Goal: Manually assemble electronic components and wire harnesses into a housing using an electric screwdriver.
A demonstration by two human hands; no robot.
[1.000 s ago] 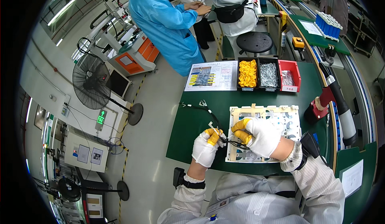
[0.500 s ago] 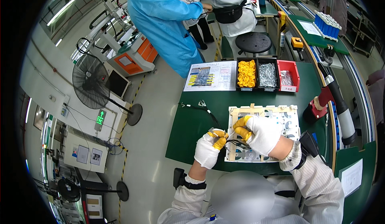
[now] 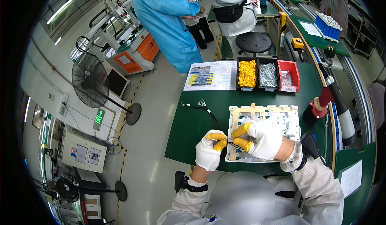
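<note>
A black cable bundle [image 3: 212,115] runs over the green table to my gloved fingers, its loose ends fanned out at the far left. My left hand [image 3: 210,149], in a white glove with yellow fingertips, pinches the cables. My right hand [image 3: 261,139], gloved the same way, works close beside it, thumb and fingers closing around the cables just right of the left fingertips. The exact grip point is partly hidden by the fingers. Under the right hand lies a white plastic frame [image 3: 295,122] with cream-coloured strips and round holes.
Beyond the frame stand a black bin of yellow parts [image 3: 247,74], a black bin of screws [image 3: 268,75] and a red bin [image 3: 296,77]. A printed sheet [image 3: 221,84] lies left of them. A red-and-black tool [image 3: 317,108] stands at right beside the conveyor rail [image 3: 356,84].
My right hand has shifted slightly down and left, its fingertips now meeting the cables beside my left hand. A person in blue at the back has moved a little.
</note>
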